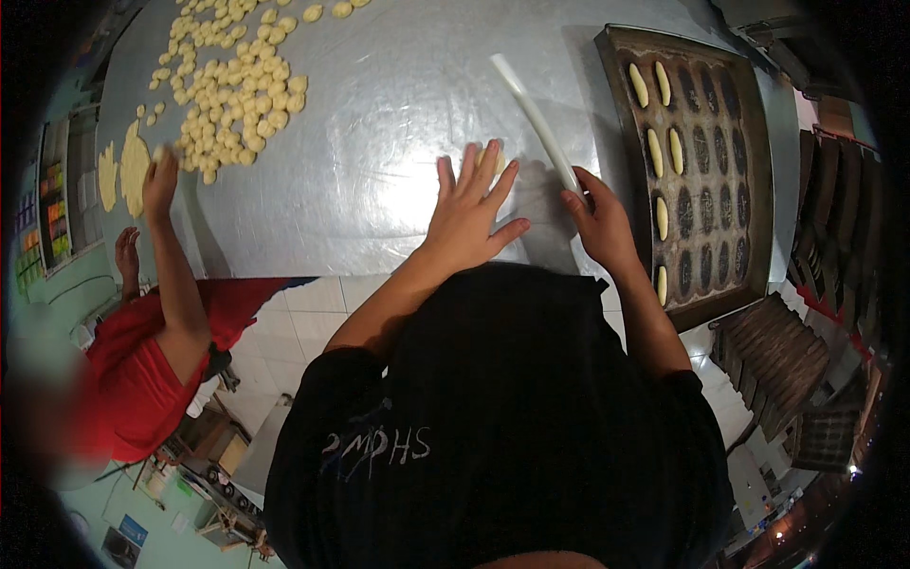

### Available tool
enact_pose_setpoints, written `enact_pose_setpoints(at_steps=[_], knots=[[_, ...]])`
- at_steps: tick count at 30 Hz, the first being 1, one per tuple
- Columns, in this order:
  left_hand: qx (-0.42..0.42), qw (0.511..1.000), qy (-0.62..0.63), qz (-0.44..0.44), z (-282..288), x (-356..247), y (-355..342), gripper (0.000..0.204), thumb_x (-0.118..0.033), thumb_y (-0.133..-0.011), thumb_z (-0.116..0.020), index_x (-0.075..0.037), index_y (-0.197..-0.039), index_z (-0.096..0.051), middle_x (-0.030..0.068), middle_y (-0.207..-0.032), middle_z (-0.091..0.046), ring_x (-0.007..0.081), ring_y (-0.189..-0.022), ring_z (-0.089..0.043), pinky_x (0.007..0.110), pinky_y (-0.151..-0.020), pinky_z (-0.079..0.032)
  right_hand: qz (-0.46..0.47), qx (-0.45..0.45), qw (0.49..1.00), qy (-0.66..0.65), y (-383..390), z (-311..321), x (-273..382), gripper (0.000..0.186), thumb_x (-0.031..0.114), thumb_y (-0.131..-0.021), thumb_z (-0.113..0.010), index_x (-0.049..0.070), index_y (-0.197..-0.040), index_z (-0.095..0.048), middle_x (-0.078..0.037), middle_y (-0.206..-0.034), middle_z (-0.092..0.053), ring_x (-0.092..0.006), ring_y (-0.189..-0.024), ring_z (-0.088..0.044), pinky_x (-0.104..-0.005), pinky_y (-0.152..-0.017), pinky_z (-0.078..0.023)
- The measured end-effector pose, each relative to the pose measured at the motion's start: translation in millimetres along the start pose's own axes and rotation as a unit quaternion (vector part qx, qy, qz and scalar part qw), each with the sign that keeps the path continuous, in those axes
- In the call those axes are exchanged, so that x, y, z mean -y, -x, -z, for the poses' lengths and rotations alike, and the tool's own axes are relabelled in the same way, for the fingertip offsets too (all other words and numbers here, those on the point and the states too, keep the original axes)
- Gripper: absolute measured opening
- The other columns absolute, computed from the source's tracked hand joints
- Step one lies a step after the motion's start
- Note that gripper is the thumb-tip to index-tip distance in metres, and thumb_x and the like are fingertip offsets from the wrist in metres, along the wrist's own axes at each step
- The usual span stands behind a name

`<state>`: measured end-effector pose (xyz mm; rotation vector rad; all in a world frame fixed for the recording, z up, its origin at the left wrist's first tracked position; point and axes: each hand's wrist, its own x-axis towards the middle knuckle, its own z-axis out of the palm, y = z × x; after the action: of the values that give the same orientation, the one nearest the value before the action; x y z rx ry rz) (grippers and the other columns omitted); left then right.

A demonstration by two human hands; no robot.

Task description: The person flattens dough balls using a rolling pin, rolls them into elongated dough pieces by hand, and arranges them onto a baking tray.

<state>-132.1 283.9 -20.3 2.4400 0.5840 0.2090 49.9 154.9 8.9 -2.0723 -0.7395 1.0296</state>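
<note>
My left hand [463, 220] lies flat on the metal table with its fingers spread. Its fingertips rest on a small piece of pale dough [500, 161], which they partly cover. In my right hand [604, 226] is the near end of a white rod [533, 116], slim and smooth like a rolling pin or pipe. The rod slants away to the far left, beside the dough. Right of it stands a dark baking pan [622, 123] with rows of oval hollows. Several finger-shaped dough rolls [661, 218] lie in its left rows.
Many small dough balls [242, 104] are heaped at the far left of the table [379, 114]. A co-worker's hand [159, 180], below a red sleeve, is by a flattened dough strip [134, 171]. Stacked dark pans [773, 356] stand at the right, past the table.
</note>
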Motion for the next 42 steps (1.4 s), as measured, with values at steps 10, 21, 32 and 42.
enact_pose_setpoints(at_steps=[10, 21, 32, 42], knots=[[-0.129, 0.983, -0.127, -0.003, 13.3, 48.9, -5.6, 0.051, -0.031, -0.087, -0.064, -0.003, -0.129, -0.054, 0.0142, -0.131, -0.057, 0.0285, -0.123, -0.052, 0.050, -0.108, -0.030, 0.251, -0.090, 0.822, 0.503, -65.5, -45.1, -2.1, 0.065, 0.050, -0.095, -0.045, 0.010, -0.146, -0.037, -0.010, -0.152, -0.035, -0.0278, -0.142, -0.029, -0.0548, -0.115, -0.018], [-0.045, 0.989, -0.135, 0.035, -4.3, 31.7, 28.9, 0.086, -0.055, -0.086, -0.059, 0.004, -0.144, -0.034, 0.0276, -0.151, -0.027, 0.0430, -0.141, -0.024, 0.055, -0.113, -0.019, 0.292, -0.097, 0.841, 0.445, -46.1, -46.9, -20.6, 0.076, 0.058, -0.093, -0.043, 0.011, -0.151, -0.027, -0.016, -0.158, -0.020, -0.0336, -0.146, -0.019, -0.0602, -0.115, -0.011], [-0.123, 0.978, -0.165, 0.039, 15.0, 37.2, 1.5, 0.101, -0.065, -0.076, -0.065, 0.006, -0.142, -0.035, 0.0278, -0.149, -0.032, 0.0426, -0.141, -0.027, 0.062, -0.111, -0.016, 0.263, -0.091, 0.840, 0.466, -41.9, -51.2, -2.2, 0.069, 0.046, -0.094, -0.050, 0.005, -0.146, -0.034, -0.014, -0.152, -0.035, -0.0326, -0.140, -0.033, -0.0570, -0.115, -0.017], [-0.083, 0.994, -0.039, 0.052, 5.3, 48.1, 10.2, 0.120, -0.065, -0.067, -0.075, 0.006, -0.147, -0.021, 0.0293, -0.155, -0.016, 0.0446, -0.145, -0.012, 0.062, -0.114, -0.007, 0.214, -0.245, 0.858, 0.398, -32.0, -36.4, -24.2, 0.053, 0.004, -0.080, -0.057, 0.020, -0.131, -0.057, -0.014, -0.116, -0.056, -0.0351, -0.111, -0.052, -0.0460, -0.095, -0.040]])
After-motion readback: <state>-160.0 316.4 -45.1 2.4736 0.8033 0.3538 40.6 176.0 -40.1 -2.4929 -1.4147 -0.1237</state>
